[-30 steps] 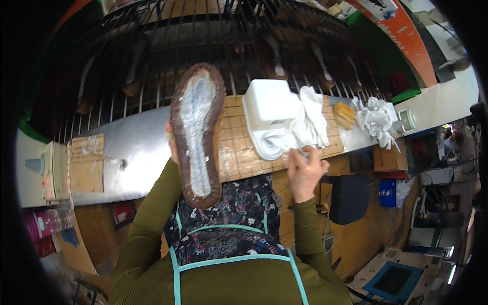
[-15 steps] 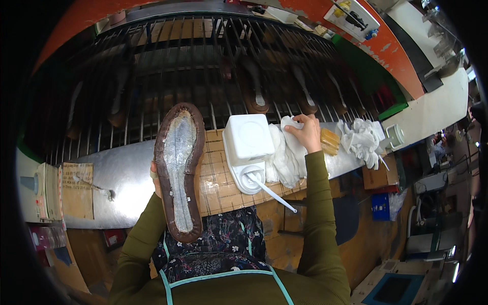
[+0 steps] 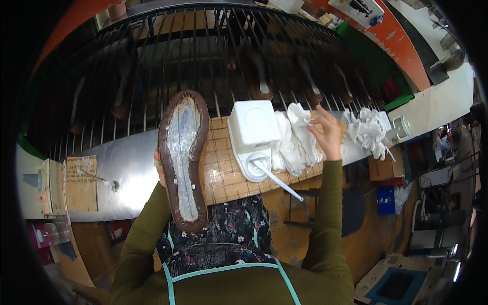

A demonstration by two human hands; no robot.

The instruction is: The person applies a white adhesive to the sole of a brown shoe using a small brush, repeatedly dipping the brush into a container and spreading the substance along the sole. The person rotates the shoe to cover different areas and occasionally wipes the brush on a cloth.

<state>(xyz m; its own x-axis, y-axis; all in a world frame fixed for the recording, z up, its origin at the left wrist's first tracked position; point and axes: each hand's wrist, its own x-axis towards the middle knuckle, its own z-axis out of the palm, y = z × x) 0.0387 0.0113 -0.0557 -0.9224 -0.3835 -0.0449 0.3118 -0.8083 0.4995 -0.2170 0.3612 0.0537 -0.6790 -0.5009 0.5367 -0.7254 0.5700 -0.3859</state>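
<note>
My left hand (image 3: 159, 168) grips a brown shoe (image 3: 202, 168) from its left side, mostly hidden behind it. The shoe's underside faces up, with a whitish-grey strip down its middle and pleated brown leather round the edge; no outsole shows. My right hand (image 3: 328, 133) is raised with thumb and fingers apart, just right of a bunched white cloth (image 3: 301, 122). Another white cloth (image 3: 290, 152) lies below it. Between the hands stands a white plastic pot (image 3: 254, 124). A white-handled stick (image 3: 282, 186) leans out of its round opening.
Under the pot lies a cardboard sheet (image 3: 217, 173) on a metal bench (image 3: 122, 152). Beyond it runs a rack of dark bars (image 3: 178, 66) with several shoes below. More crumpled white cloth (image 3: 367, 131) and a whitish cup (image 3: 401, 127) sit at the right.
My right hand has come off the white cloth, moving a little right, and its fingers have spread. The shoe stays in my left hand. The whole view has shifted slightly.
</note>
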